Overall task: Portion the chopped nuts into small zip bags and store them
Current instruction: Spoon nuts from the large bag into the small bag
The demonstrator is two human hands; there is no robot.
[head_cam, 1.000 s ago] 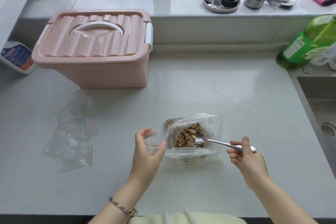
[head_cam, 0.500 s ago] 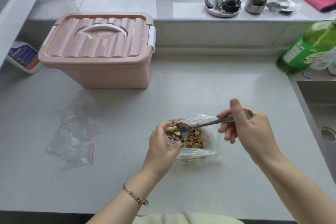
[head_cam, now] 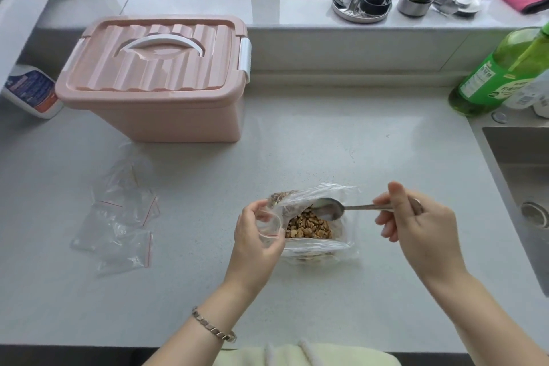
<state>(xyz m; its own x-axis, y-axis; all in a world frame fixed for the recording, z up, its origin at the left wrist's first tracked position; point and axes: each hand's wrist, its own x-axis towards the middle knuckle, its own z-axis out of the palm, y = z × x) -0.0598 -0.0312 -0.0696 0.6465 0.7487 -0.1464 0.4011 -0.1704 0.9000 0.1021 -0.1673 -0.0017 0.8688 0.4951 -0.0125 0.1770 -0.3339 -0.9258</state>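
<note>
Gripping the emptied spoon [head_cam: 329,208], my right hand [head_cam: 416,224] drew back to three o'clock of the zip bag [head_cam: 269,224] my left hand [head_cam: 254,239] pinched; scoop probably delivered.

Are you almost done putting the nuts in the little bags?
Not nearly. No filled bag shows yet. The left hand holds one little bag beside the big bag of nuts; the right hand holds the spoon over it. The other little bags lie empty, and the pink box is shut.
</note>
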